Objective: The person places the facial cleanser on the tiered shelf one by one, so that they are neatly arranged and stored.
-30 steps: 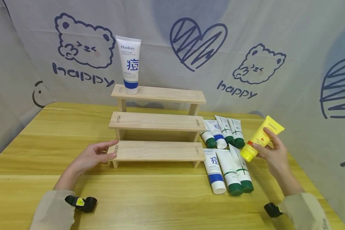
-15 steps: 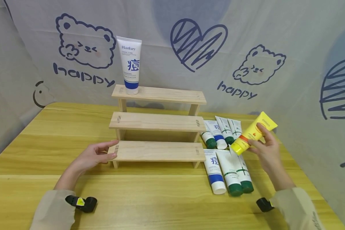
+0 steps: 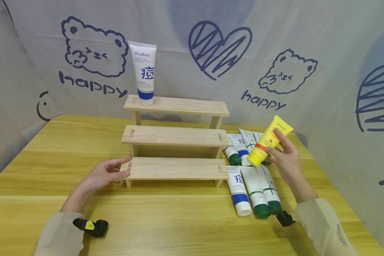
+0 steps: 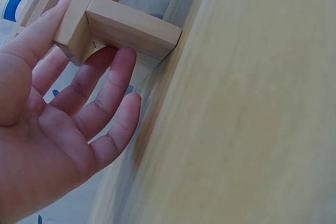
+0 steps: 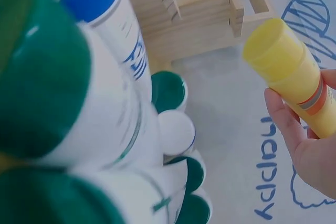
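Note:
In the head view my right hand (image 3: 286, 156) holds a yellow squeeze tube (image 3: 268, 141) in the air, tilted with its cap down and to the left, above the tubes on the right. The right wrist view shows fingers and thumb around the yellow tube (image 5: 286, 61). My left hand (image 3: 102, 173) grips the left end of the lowest step of a three-step wooden display stand (image 3: 177, 168). In the left wrist view the thumb lies at the board's edge, with the other fingers curled by the stand's leg (image 4: 134, 24). A white Hankey tube (image 3: 144, 73) with a blue band stands upright on the top step's left end.
Right of the stand, several white tubes with green or white caps lie in two rows, including a blue-banded tube (image 3: 238, 190) and a green-capped tube (image 3: 256, 188). The yellow tube and right hand partly cover the back row. A printed cloth (image 3: 176, 21) hangs behind the wooden table (image 3: 166, 220).
My right hand has carried the yellow tube left and slightly away from me, from the right side to over the back row of tubes. The left hand has stayed on the stand.

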`<state>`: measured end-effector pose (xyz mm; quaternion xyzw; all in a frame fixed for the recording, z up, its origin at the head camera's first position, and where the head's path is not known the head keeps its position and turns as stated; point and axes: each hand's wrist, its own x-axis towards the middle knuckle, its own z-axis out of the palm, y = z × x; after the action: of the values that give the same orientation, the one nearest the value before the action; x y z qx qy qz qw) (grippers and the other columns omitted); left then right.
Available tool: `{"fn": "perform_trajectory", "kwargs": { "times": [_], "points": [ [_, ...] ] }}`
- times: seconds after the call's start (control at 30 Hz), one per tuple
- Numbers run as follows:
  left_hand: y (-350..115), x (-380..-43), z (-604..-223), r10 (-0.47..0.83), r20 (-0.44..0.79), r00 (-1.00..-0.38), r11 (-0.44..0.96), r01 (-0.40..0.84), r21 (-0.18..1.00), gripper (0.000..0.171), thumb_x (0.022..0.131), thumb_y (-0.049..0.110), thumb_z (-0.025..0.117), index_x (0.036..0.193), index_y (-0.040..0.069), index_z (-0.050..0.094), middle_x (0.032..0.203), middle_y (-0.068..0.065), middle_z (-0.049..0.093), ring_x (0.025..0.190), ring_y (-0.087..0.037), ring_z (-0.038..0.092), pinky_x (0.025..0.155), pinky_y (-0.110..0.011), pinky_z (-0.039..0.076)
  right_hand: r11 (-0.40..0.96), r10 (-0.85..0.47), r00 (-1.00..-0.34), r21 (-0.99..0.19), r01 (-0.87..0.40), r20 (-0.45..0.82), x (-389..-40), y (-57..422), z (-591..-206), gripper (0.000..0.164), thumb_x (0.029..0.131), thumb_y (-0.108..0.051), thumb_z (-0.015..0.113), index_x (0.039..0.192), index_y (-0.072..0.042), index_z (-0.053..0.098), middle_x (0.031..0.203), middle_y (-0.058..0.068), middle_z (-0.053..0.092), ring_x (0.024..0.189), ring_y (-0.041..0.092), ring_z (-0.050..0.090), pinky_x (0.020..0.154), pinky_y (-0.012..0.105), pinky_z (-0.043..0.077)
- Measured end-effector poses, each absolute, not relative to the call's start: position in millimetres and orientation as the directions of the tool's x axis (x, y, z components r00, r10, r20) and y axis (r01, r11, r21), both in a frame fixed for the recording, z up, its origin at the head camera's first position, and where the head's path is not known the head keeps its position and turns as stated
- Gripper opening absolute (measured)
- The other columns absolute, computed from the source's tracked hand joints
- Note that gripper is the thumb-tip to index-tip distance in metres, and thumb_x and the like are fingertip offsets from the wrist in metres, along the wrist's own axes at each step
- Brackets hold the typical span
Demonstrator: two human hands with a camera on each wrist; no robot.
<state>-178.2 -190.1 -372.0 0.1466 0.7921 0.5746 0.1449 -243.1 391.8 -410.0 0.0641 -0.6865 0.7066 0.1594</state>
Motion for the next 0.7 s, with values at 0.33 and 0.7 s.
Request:
{"fn": "perform_trajectory", "kwargs": {
  "times": [0.33, 0.7],
  "points": [
    [-189.7, -178.1, -371.8, 0.396, -0.065, -0.916, 0.301, 0.063, 0.952, 0.058, 0.086, 0.022, 0.061, 0.135, 0.002, 0.036, 0.137, -0.027, 0.025, 0.098, -0.025, 0.048, 0.075, -0.034, 0.047, -0.151, 0.076, -0.943, -0.932, -0.331, 0.323, -253.4, 359.0, -384.4, 0.065, 0.080, 0.004, 0.063, 0.137, -0.020, 0.039, 0.134, 0.011, 0.033, 0.100, 0.035, 0.051, 0.065, 0.046, 0.050],
    [-190.3, -177.7, -372.1, 0.402, -0.055, -0.914, 0.293, 0.072, 0.953, 0.058, 0.086, 0.020, 0.061, 0.135, 0.001, 0.036, 0.135, -0.026, 0.027, 0.096, -0.024, 0.048, 0.075, -0.035, 0.047, -0.155, 0.132, -0.950, -0.941, -0.302, 0.284, -200.2, 261.8, -296.2, 0.060, 0.078, 0.002, 0.066, 0.132, -0.017, 0.046, 0.132, 0.015, 0.035, 0.095, 0.023, 0.054, 0.066, 0.032, 0.051]
  ]
}}
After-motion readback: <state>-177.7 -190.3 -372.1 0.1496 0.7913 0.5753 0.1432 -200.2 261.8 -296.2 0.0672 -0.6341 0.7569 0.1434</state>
